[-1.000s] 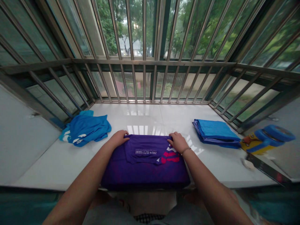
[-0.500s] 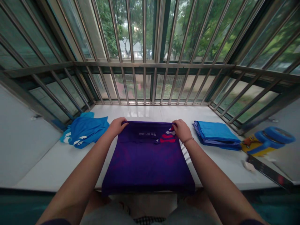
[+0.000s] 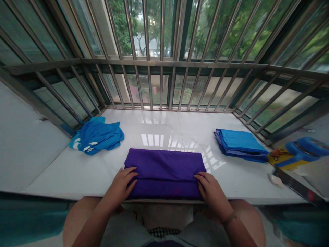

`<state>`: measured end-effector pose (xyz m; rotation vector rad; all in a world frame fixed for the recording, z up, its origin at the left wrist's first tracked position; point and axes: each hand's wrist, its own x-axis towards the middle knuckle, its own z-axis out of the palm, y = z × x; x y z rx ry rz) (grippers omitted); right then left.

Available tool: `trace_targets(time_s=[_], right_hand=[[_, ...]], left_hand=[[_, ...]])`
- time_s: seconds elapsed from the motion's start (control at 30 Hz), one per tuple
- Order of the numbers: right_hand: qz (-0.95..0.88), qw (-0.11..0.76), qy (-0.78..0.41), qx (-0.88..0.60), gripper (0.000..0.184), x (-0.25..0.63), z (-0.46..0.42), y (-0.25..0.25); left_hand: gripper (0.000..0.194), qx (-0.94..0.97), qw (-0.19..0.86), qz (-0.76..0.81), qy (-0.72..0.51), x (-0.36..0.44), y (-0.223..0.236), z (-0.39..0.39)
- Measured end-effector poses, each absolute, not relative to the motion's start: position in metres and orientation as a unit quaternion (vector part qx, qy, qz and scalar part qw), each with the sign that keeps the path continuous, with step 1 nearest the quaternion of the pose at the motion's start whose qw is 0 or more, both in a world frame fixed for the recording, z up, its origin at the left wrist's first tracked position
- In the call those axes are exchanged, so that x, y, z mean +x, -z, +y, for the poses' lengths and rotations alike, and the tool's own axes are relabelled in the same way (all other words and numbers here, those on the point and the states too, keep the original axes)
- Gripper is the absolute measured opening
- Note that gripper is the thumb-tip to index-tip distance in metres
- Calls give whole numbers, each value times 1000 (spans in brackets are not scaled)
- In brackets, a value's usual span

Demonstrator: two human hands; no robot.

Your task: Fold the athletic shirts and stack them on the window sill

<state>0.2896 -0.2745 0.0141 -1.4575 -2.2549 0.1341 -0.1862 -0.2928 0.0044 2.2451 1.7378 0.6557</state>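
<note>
A purple shirt (image 3: 164, 164) lies folded into a wide rectangle at the front of the white ledge, its printing out of sight. One layer is turned toward me, and its edge runs across the middle. My left hand (image 3: 123, 182) grips this edge at the left end, fingers on top and thumb lower down. At the right end, my right hand (image 3: 211, 187) has its fingers closed on the same edge. The undersides of both grips are hidden.
A crumpled blue garment (image 3: 99, 135) lies on the white ledge (image 3: 164, 127) at left. Folded blue clothes (image 3: 240, 140) are stacked at right, beside a blue-and-yellow container (image 3: 295, 152), a small white object (image 3: 276, 180) and a long dark box (image 3: 298, 188). Metal window bars (image 3: 169, 63) stand behind.
Both hands have come toward me, bringing the shirt's far edge over onto its near part. The white and red print is now covered. The view has tilted slightly down.
</note>
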Motion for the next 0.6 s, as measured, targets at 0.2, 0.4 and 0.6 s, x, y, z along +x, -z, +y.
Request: trace_targets(time_s=[0.2,0.4,0.6], right_hand=[[-810,251,-18,-530,37,264,-262,-32],[-821,221,-31,-526,24,244,-257,-45],[-671,239,-32,-701,25,286,-268,-38]], left_hand=[[37,697,68,664,-262,-189,-29,-277],[52,564,106,792,-209,-202,-33,-248],[49,529,164,807,-207,-215,-34,-247]])
